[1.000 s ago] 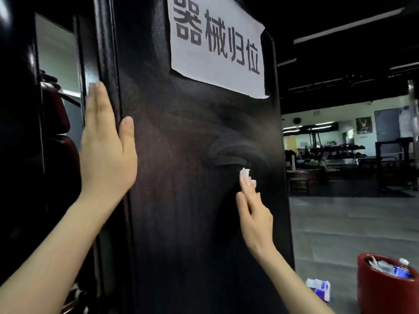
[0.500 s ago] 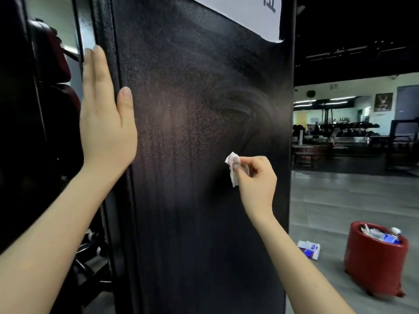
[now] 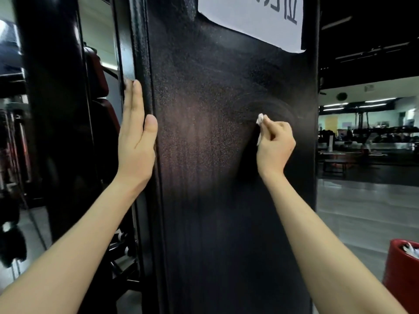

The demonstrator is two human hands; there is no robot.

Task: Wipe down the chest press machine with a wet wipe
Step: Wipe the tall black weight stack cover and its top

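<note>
On the chest press machine's panel [image 3: 215, 155], a paper sign [image 3: 249, 17] ends in "位". The left hand [image 3: 136, 141] rests flat, fingers straight; the right hand [image 3: 275, 143] pinches the wet wipe [image 3: 260, 120] against the panel, higher than before.

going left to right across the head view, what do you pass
First the dark red pad → left hand, fingers straight → bare middle of the black panel → wet wipe → right hand pinching it → red bin at the far right.
</note>
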